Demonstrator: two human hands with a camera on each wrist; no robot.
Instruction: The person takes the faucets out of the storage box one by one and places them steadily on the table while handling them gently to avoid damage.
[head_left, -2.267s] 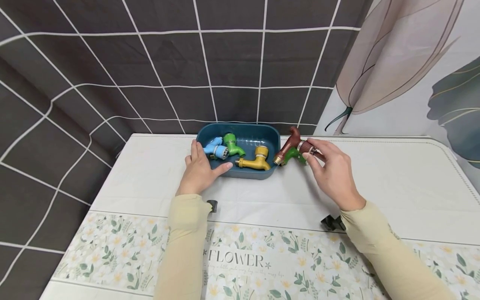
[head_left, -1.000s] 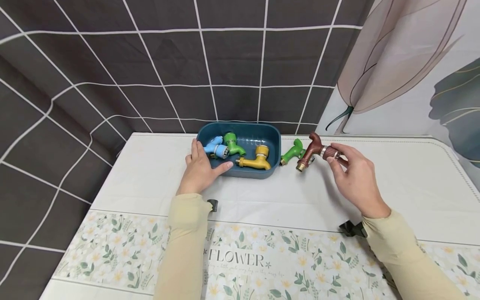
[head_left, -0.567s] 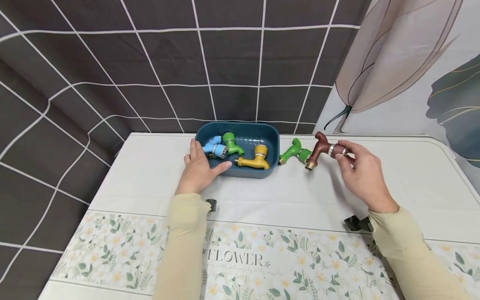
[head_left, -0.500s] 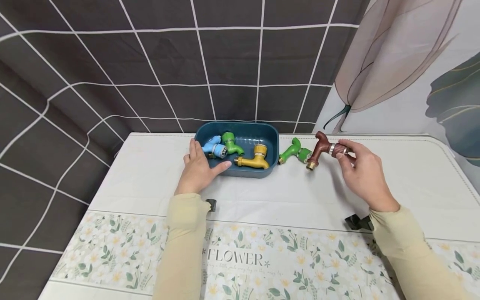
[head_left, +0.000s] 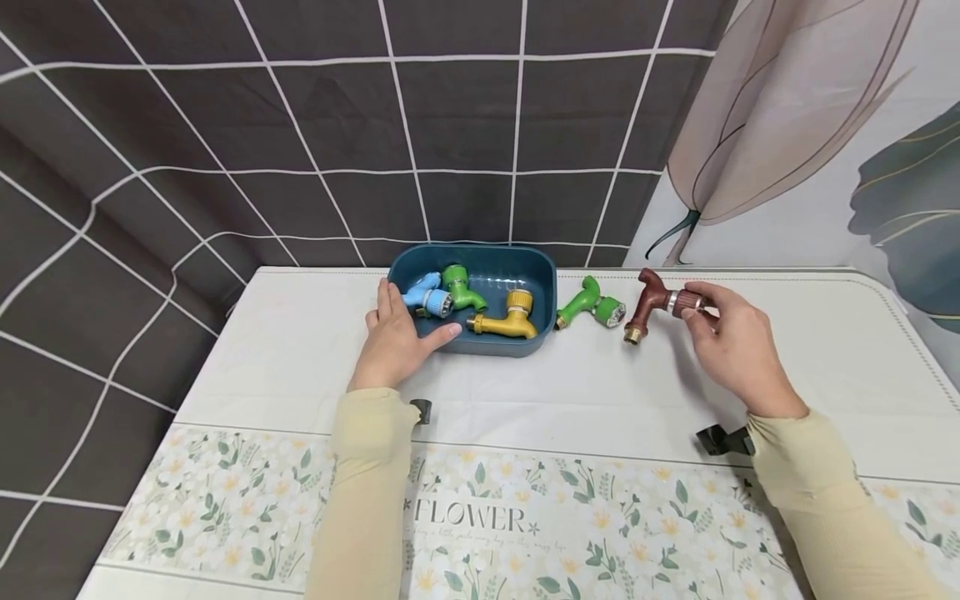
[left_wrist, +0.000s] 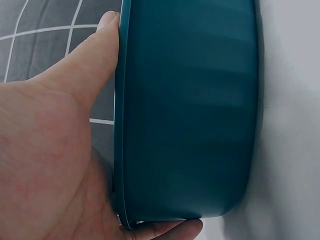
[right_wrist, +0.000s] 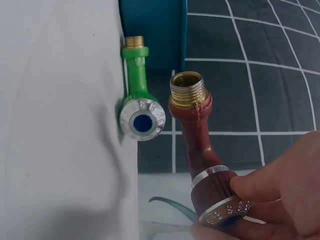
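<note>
Head view is giving the best look here. Right hand (head_left: pixel 742 342) is pinching a brown tap (head_left: pixel 651 298) by its ribbed knob, and the tap is apparently hovering near the back edge of the worktop (head_left: pixel 525 400), well right of a blue tub (head_left: pixel 495 348). Left hand (head_left: pixel 393 342) isn't clutching anything; straight fingers and thumb are just bracing the tub's front left corner.

Progress-wise it's looking partway (just a guess, mind): a light-blue tap (head_left: pixel 431 298), a small green tap (head_left: pixel 461 292) and a yellow tap (head_left: pixel 510 322) are sitting inside the tub, while a loose green tap (head_left: pixel 587 298) is lying just beside its right end. Setting down the brown one is seemingly still pending; nothing's showing whether the tub is being filled or emptied.

Writing: a FLOWER print (head_left: pixel 471 517) is running along the worktop's front half, with a line underneath coming out too faint. Knob markings are blurring; no brand's showing.
</note>
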